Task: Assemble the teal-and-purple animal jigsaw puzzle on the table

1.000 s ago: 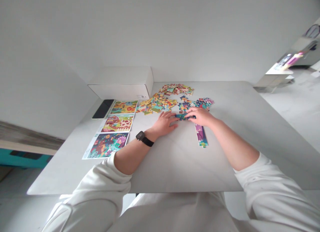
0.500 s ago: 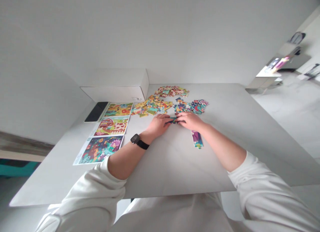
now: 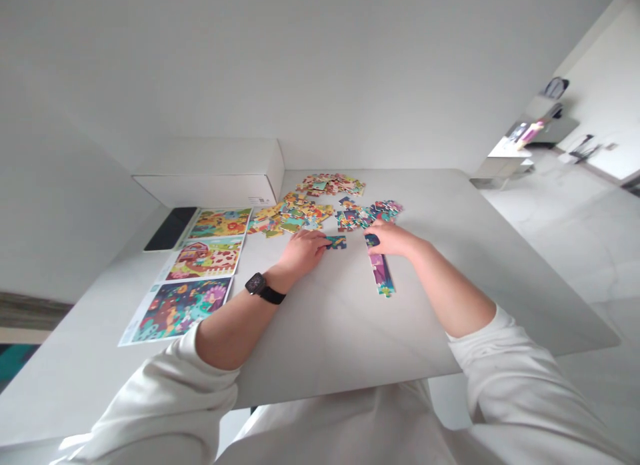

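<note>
Puzzle pieces on table, picture sheets left

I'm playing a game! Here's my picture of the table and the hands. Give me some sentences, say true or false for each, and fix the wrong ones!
The left hand has a black watch on its wrist. True.

Three picture sheets lie on the table. True.

The right hand is touching the white box. False: it is at a dark puzzle piece, away from the white box.

The purple puzzle strip lies under the left hand. False: it lies on the table, by the right hand.
</note>
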Demonstrator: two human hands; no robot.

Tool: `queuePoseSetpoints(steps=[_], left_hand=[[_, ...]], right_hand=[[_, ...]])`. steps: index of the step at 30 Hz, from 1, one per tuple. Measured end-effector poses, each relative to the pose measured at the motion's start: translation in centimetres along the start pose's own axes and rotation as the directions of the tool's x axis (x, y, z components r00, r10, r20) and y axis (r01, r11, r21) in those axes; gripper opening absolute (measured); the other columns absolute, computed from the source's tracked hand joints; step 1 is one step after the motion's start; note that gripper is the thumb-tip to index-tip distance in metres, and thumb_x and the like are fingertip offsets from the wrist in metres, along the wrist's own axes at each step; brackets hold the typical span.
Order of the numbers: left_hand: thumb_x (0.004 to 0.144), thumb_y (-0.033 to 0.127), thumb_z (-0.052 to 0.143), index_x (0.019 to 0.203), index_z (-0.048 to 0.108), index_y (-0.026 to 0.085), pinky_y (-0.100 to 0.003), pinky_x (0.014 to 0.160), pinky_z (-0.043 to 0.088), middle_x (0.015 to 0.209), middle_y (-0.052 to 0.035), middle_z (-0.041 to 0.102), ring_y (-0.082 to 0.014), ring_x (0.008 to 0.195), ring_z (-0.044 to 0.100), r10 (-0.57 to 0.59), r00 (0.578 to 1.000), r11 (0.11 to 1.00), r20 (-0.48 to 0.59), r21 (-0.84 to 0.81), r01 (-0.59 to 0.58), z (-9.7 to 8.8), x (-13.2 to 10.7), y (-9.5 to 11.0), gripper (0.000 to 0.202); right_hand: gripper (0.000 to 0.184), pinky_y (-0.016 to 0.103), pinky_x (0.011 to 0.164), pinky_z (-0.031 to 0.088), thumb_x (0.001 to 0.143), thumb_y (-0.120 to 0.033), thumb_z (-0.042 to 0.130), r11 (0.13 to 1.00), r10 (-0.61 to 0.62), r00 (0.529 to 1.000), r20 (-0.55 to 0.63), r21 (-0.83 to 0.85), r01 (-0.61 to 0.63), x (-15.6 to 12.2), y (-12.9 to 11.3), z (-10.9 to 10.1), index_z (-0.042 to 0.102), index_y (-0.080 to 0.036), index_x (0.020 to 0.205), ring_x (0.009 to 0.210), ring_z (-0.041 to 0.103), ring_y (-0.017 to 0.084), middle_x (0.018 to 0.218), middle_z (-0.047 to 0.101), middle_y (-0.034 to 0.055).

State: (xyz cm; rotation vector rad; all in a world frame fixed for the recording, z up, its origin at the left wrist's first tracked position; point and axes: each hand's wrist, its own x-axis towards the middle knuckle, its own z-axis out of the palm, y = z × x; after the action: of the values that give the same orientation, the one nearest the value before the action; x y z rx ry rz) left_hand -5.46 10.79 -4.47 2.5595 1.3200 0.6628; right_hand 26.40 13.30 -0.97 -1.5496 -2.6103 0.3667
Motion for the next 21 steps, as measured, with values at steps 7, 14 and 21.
queuePoseSetpoints(steps=[7,14,21], left_hand=[[0.095,0.023,0.06,0.117,0.087,0.029,-0.049,0.113,0.054,0.129,-0.0079,0.081,-0.0305,0.117,0.074,-0.004,1.0,1.0,0.01,0.014,0.003,-0.3,-0.1,0.1,0.036],[0.097,0.021,0.058,0.12,0.086,0.03,-0.047,0.111,0.055,0.13,-0.0057,0.081,-0.0296,0.117,0.073,-0.022,0.999,0.996,0.029,0.086,0.019,-0.6,-0.1,0.6,0.037],[0.095,0.019,0.06,0.118,0.087,0.03,-0.047,0.112,0.055,0.131,-0.0056,0.08,-0.0299,0.118,0.073,-0.026,1.0,0.997,0.014,0.067,0.025,-0.1,-0.1,0.2,0.037]], right_hand=[[0.05,0.032,0.092,0.055,0.077,-0.03,0.096,0.999,0.02,0.995,0.1,-0.042,-0.016,-0.8,-1.1,-1.2,0.079,-0.026,0.124,0.113,0.072,0.029,0.128,0.073,0.0112],[0.056,0.031,0.096,0.052,0.079,-0.028,0.093,0.997,0.046,0.982,0.185,-0.073,-0.033,-1.0,-1.4,-1.8,0.074,-0.025,0.132,0.117,0.07,0.028,0.135,0.07,0.0111],[0.056,0.03,0.089,0.052,0.078,-0.029,0.095,0.997,0.068,0.981,0.181,-0.046,-0.061,-1.1,-1.5,-2.0,0.075,-0.027,0.13,0.108,0.071,0.026,0.134,0.069,0.0106]])
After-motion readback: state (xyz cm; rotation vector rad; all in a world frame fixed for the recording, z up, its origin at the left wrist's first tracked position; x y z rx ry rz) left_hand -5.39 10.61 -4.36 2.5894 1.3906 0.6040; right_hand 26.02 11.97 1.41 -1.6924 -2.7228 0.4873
